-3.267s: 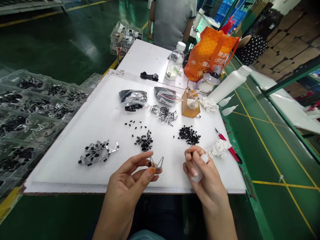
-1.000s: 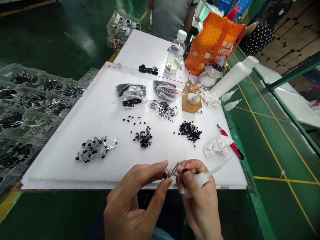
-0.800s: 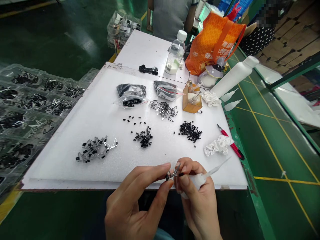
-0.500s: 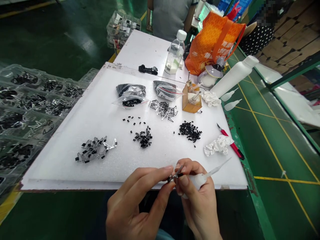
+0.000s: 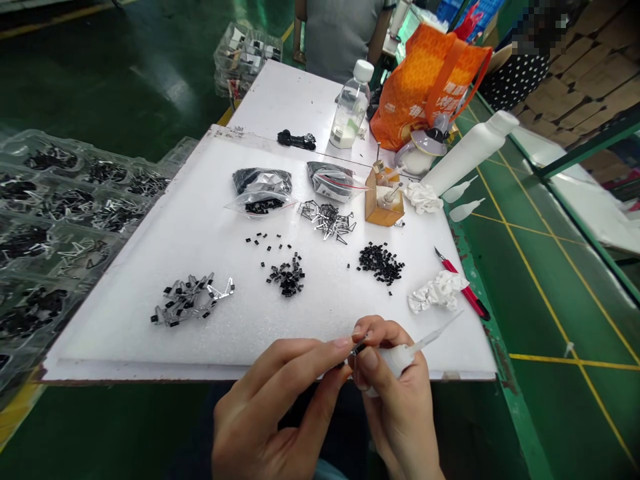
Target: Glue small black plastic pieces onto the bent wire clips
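My left hand [image 5: 273, 413] pinches a small metal clip [image 5: 356, 349] between thumb and fingertips, at the near edge of the white foam board [image 5: 200, 233]. My right hand [image 5: 395, 400] is closed too: it pinches the same clip's other end and holds a small white squeeze bottle [image 5: 400, 358] whose thin nozzle points right. The two hands touch at the fingertips. On the board lie a heap of clips with black caps [image 5: 193, 300], two heaps of small black pieces [image 5: 287, 275] [image 5: 381, 261] and a heap of bare metal clips [image 5: 327, 220].
Clear trays of parts [image 5: 65, 213] stand on the left. A red knife [image 5: 460, 283] and crumpled tissue [image 5: 436, 292] lie at the right edge. Farther back are two zip bags [image 5: 263, 187], a small wooden box [image 5: 384, 200], a water bottle [image 5: 351, 110], an orange bag [image 5: 425, 87] and a person in grey [image 5: 345, 33].
My hands have come together at the board's near edge and pressed closer. The clip has tipped flat and is now mostly hidden between my fingertips. The bottle's nozzle now points right.
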Available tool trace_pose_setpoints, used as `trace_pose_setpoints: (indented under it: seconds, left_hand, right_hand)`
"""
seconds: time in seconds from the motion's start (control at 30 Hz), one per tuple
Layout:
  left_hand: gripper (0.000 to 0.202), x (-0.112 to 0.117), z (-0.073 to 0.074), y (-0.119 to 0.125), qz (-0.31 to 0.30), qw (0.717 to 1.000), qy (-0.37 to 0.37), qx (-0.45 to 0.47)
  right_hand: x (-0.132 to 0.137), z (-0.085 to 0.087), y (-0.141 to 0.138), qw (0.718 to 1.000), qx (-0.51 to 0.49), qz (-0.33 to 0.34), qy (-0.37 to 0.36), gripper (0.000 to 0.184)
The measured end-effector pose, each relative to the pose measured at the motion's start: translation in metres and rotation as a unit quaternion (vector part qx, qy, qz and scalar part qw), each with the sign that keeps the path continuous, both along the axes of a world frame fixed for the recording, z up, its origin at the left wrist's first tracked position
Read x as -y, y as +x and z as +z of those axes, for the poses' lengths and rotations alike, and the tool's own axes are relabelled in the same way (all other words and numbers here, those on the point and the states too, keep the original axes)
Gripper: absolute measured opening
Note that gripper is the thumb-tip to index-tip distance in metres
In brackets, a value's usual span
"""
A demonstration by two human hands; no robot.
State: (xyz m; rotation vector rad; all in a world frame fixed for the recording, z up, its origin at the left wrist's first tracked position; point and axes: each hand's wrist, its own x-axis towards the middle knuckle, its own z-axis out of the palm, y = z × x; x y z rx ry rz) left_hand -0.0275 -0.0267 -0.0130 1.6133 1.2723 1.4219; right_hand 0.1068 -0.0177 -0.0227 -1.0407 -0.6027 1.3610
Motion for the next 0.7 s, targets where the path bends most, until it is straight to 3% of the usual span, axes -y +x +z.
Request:
trace_pose_setpoints:
  seconds: [0.2, 0.5, 0.7]
  left_hand:
    - [0.048, 0.000, 0.001, 0.000, -0.002, 1.000, 0.004, -0.004]
    - [0.048, -0.002, 0.000, 0.001, 0.007, 1.000, -0.019, 0.013]
    - [0.046, -0.002, -0.001, 0.003, 0.011, 0.999, -0.022, 0.023]
  right_hand:
    - [0.002, -0.001, -0.001, 1.000, 0.012, -0.014, 0.002, 0.014]
    - [0.008, -0.013, 0.001, 0.991, 0.116, -0.058, 0.028, 0.025]
    - [0.007, -0.012, 0.001, 0.982, 0.166, -0.073, 0.045, 0.022]
